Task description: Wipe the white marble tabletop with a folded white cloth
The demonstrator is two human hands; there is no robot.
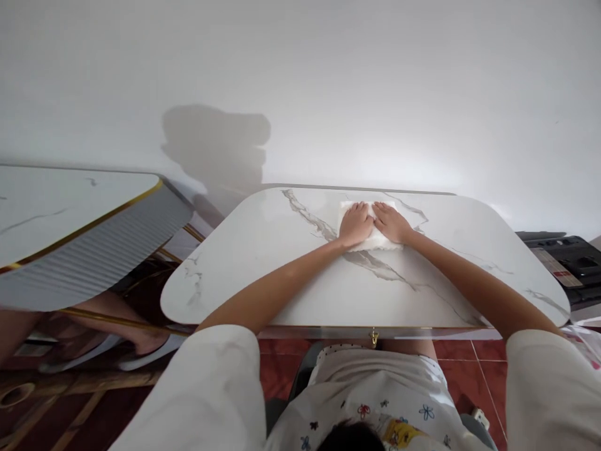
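Seen from the head camera, a person's left hand [355,225] and right hand [392,223] lie side by side, palms down and spread flat, on a soft white rectangular cloth [375,242] with ruffled edges, near the wall-side edge of a glossy white, grey-veined table with rounded corners [263,250]. The hands hide much of the cloth, and the forearms cross the tabletop. At left stands a gold-trimmed, marble-patterned table with a ribbed grey side [70,200], another person's slippered feet [150,343] below; at right sits a black case-like object [585,260].
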